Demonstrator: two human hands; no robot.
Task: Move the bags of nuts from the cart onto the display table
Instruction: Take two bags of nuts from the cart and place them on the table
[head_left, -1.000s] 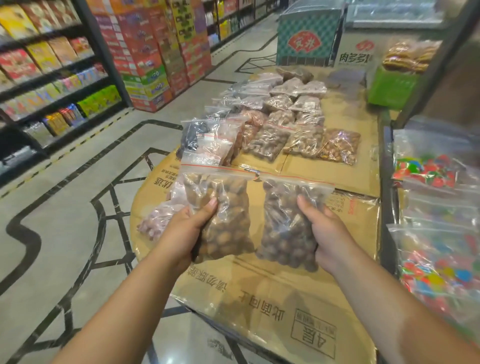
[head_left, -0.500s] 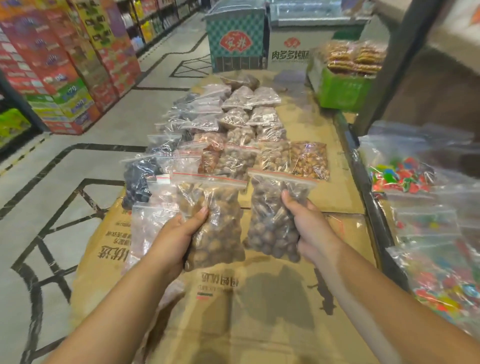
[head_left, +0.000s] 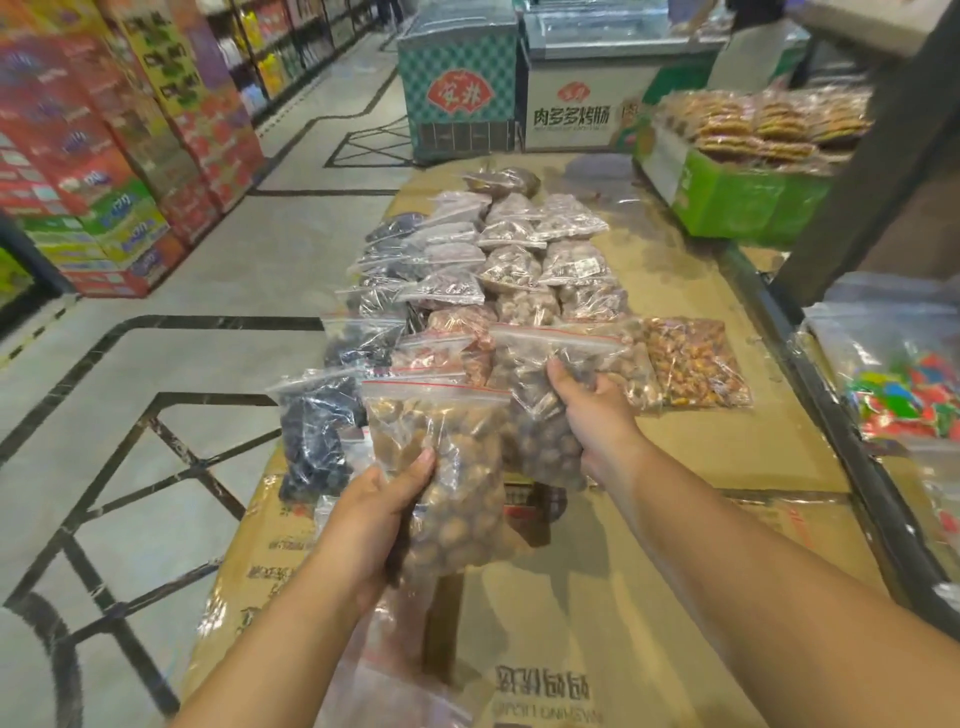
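Observation:
My left hand (head_left: 382, 512) grips a clear zip bag of light brown round nuts (head_left: 457, 499) above the cardboard-covered display table (head_left: 675, 571). My right hand (head_left: 597, 421) grips a second zip bag of darker brown nuts (head_left: 540, 410), held farther forward, close to the rows of nut bags (head_left: 519, 260) lying on the table. A bag of orange-brown nuts (head_left: 696, 369) lies just right of my right hand. The cart is out of view.
Bags of dark dried fruit (head_left: 317, 431) lie along the table's left edge. A green crate of packed cakes (head_left: 748, 192) stands at the back right. Bags of coloured sweets (head_left: 904, 395) fill a shelf on the right. Freezers (head_left: 571, 114) stand behind the table; tiled aisle lies left.
Both hands have carried their bags forward along the table. My right hand has reached farther ahead than the left and lowered its bag towards the rows of bags.

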